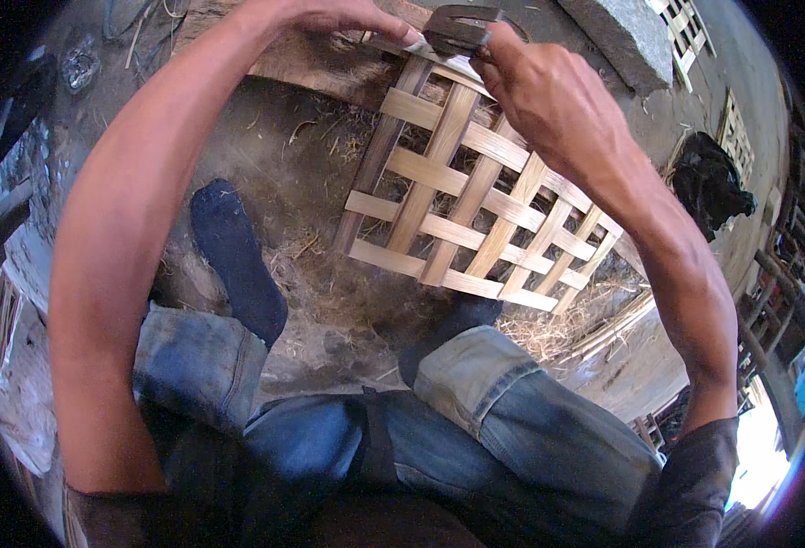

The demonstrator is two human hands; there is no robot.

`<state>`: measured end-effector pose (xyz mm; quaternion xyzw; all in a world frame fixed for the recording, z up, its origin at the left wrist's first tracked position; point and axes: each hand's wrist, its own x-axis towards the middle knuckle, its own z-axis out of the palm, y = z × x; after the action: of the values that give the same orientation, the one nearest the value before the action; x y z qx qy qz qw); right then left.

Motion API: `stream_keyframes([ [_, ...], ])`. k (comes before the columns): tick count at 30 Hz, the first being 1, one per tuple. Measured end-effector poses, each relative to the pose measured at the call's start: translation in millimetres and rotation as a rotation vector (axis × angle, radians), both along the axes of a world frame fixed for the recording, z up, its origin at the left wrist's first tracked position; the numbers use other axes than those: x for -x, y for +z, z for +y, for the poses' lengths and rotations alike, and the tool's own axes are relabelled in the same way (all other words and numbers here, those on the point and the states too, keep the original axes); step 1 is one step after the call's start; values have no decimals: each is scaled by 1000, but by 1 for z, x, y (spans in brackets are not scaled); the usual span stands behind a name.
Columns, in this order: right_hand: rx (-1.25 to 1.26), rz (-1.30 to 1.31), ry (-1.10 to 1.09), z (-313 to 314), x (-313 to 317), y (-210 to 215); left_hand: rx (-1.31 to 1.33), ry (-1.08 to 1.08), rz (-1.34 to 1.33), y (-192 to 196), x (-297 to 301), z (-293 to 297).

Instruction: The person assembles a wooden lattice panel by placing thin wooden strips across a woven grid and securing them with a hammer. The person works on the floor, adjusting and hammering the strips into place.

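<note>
A woven lattice panel [448,196] of flat, bamboo-like strips stands tilted in front of me, its far edge on a wooden block. My right hand [549,87] is closed around a hammer with a dark metal head [457,29], held right at that far edge. The hammer's handle is mostly hidden by my fingers. Reaching in from the left, my left hand [343,14] grips the panel's far edge beside the hammer head. Its upper part is cut off by the picture's border, and I cannot make out whether a small piece is pinched there.
The wooden block [316,68] lies across the far side. A grey stone slab [617,41] is beyond my right hand. More woven panels [686,36] and a black bag [709,183] lie to the right. Straw-like shavings [549,329] litter the ground near my feet [238,256].
</note>
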<state>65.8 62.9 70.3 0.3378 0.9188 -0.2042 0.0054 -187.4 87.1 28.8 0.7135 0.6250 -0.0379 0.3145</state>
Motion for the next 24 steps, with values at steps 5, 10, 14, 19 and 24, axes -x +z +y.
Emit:
stream_keyframes([
  [5, 11, -34, -35, 2, 13, 14, -15, -1, 28, 1, 0, 1],
  [10, 3, -95, -47, -1, 11, 9, 3, -16, 41, 5, -3, 2],
  [14, 29, -115, -67, -3, 12, 3, 28, -26, -17, 1, 5, 2],
  [19, 43, -33, -58, -1, 11, 5, -22, -55, -13, 1, 8, 0],
  [24, 442, -180, -251, 13, 29, 48, 40, -53, -25, 10, 3, -2],
])
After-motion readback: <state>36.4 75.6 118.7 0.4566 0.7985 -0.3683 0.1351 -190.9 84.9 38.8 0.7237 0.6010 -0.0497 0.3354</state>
